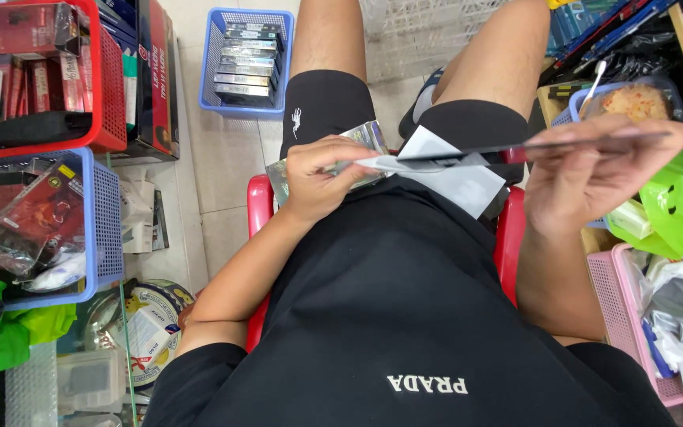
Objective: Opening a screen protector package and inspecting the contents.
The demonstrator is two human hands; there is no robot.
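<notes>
While seated on the red plastic stool, the left hand is curled shut, pinching a small glossy silver foil-wrapped flat pack over the lap. Right hand is half-closed, thumb and fingers clamped on a long thin dark flat strip reaching toward the left. Pack probably light, slick, crushable; grip edges. Beyond the right hand: clear plastic food tub.
</notes>
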